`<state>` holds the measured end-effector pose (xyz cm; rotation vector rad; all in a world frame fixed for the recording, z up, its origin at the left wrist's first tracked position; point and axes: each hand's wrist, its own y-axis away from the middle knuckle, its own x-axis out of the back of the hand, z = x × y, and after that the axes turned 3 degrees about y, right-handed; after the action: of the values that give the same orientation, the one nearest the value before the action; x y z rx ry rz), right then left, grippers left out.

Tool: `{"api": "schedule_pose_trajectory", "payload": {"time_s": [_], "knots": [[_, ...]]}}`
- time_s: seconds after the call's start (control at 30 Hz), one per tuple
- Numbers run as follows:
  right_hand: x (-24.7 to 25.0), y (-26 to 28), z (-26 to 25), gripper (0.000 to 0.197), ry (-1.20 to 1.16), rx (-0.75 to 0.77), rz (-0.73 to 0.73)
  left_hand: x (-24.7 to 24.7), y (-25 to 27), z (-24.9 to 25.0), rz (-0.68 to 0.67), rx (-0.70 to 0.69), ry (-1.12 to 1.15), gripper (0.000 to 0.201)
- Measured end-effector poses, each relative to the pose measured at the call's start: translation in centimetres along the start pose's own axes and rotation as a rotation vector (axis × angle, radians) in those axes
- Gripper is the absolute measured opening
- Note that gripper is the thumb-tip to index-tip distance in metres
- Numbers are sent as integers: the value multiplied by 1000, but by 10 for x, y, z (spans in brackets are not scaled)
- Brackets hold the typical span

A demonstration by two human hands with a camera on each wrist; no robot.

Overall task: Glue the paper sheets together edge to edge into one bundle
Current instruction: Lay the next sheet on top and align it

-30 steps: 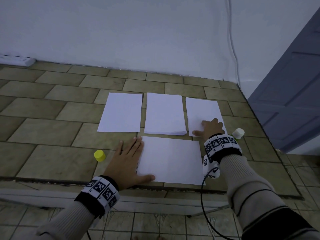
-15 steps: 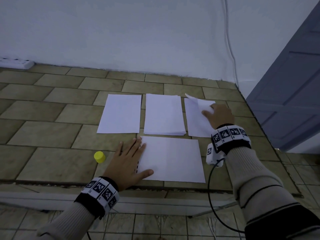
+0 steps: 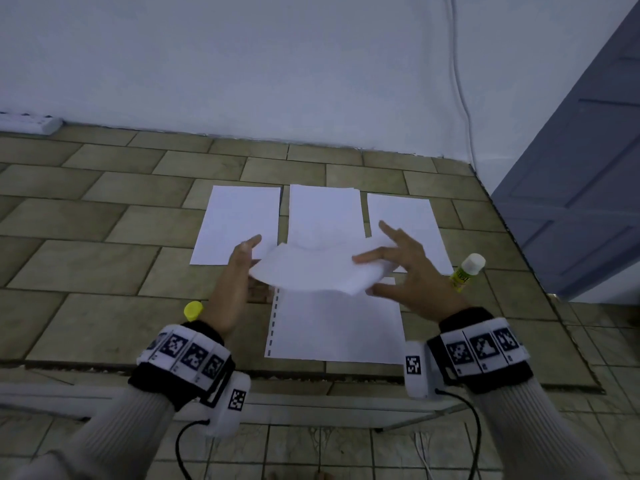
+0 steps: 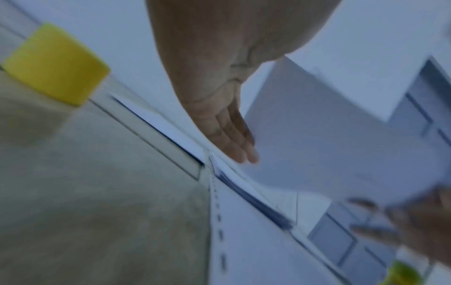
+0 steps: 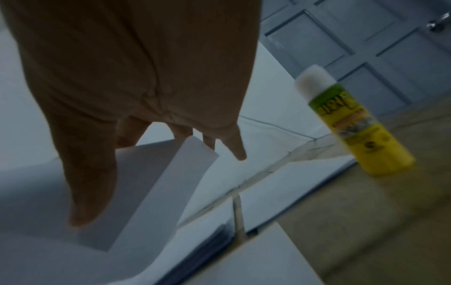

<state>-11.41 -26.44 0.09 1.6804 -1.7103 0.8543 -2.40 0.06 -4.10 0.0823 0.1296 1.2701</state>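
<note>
A loose white sheet (image 3: pixel 311 268) hangs curved in the air over the tiled surface. My right hand (image 3: pixel 398 268) pinches its right end, thumb and fingers on opposite faces (image 5: pixel 156 173). My left hand (image 3: pixel 242 268) touches its left edge with straight fingers (image 4: pixel 227 135). Below it lies a near sheet (image 3: pixel 332 327) with a dashed line along its left edge. Behind are a left sheet (image 3: pixel 239 223), a middle stack (image 3: pixel 325 213) and a right sheet (image 3: pixel 405 216). An uncapped glue stick (image 3: pixel 467 271) stands to the right, and its yellow cap (image 3: pixel 193 310) lies to the left.
The tiled surface ends in a front edge (image 3: pixel 311 370) close to my wrists. A white wall rises behind, with a power strip (image 3: pixel 27 121) at the far left and a cable (image 3: pixel 460 98) running down. A blue-grey door (image 3: pixel 571 202) stands at the right.
My right hand has lifted a sheet off the right pile and brought it over the near sheet. My left hand has left the near sheet and risen to the lifted sheet's left edge.
</note>
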Motion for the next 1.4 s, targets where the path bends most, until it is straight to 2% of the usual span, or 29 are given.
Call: {"api": "schedule_pose_trajectory", "payload": {"time_s": [0.07, 0.13, 0.27, 0.43, 0.57, 0.73, 0.83, 0.93, 1.07, 1.23, 1.4], "knots": [[-8, 9, 6, 48, -21, -6, -35, -3, 0, 11, -35, 134, 35, 37], [-14, 16, 13, 49, -25, -16, -46, -1, 0, 10, -112, 185, -46, 28], [-18, 26, 24, 51, -65, -55, -43, 8, 6, -2, -257, 149, -190, 35], [-11, 29, 30, 60, -244, -143, -66, 8, 9, -2, -248, 71, -186, 38], [-5, 27, 37, 50, -392, -164, 6, 11, 7, -2, -251, 65, -187, 39], [-8, 29, 43, 32, -237, -221, 58, 10, 9, -1, -293, 70, -250, 38], [-14, 35, 44, 26, -157, -254, 66, 7, 12, 0, -307, 64, -383, 32], [-21, 39, 39, 27, -79, -274, 47, 5, 15, -3, -281, -14, -553, 26], [-29, 42, 37, 33, -3, -299, 24, 5, 15, -11, -272, -89, -706, 29], [-33, 45, 41, 33, 32, -336, 10, 8, 10, -20, -286, -105, -792, 34], [-36, 47, 43, 34, 15, -344, 29, 8, 11, -24, -295, -82, -836, 30]]}}
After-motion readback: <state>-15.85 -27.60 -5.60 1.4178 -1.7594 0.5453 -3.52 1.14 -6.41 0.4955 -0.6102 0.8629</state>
